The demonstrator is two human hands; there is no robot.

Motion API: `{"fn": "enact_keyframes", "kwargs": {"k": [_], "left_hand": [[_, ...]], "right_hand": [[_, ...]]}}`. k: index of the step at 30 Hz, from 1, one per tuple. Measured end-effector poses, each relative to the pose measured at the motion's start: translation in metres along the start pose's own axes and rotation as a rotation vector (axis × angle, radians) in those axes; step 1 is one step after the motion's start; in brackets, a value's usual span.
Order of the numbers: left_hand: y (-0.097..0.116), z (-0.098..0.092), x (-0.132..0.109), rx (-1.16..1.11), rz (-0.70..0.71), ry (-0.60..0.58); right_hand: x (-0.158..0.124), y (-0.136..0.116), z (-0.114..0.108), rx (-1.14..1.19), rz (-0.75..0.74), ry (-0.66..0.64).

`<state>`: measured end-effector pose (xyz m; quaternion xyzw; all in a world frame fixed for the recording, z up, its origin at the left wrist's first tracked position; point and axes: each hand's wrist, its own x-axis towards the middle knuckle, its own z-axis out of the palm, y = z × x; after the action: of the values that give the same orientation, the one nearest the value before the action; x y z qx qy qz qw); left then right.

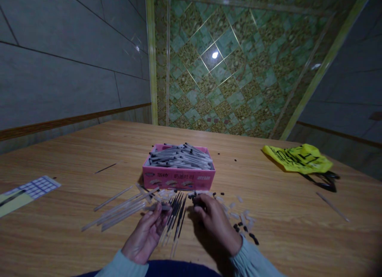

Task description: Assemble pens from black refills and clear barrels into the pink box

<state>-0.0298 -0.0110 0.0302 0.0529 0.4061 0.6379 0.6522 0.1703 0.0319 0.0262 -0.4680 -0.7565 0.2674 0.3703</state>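
My left hand (151,231) is turned palm up, thumb and fingers closed on a pen barrel (164,208) that lies across the fingertips. My right hand (217,221) reaches down to the tabletop, its fingers curled together beside small black plugs (191,196); what they pinch is hidden. Between the hands lies a fan of dark pen refills (178,211) with pale tips toward me. Several clear pen barrels (119,214) are spread left of my left hand. Loose whitish caps (246,218) and more black plugs (253,238) lie right of my right hand.
A pink box (179,179) full of assembled pens (182,157) stands just beyond the hands. A yellow bag (298,158) with black handles lies at the right. A checked paper (38,188) is at the left, and a single tube (332,206) at far right.
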Motion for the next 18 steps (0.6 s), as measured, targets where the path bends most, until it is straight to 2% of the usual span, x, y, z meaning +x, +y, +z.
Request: {"fn": "enact_keyframes", "kwargs": {"k": [4,7,11,18], "left_hand": [[-0.003,-0.003,0.002,0.063,0.016,-0.036],[-0.004,-0.004,0.003,0.092,0.018,-0.067],[-0.005,-0.002,0.001,0.113,0.017,-0.059],[-0.006,-0.002,-0.002,0.151,0.017,-0.062]], "right_hand": [[0.002,-0.009,0.009,0.757,0.207,-0.082],[0.000,-0.015,0.014,1.109,0.319,-0.117],[-0.003,-0.022,0.012,1.326,0.399,-0.189],[-0.008,-0.022,0.020,1.467,0.454,-0.218]]}}
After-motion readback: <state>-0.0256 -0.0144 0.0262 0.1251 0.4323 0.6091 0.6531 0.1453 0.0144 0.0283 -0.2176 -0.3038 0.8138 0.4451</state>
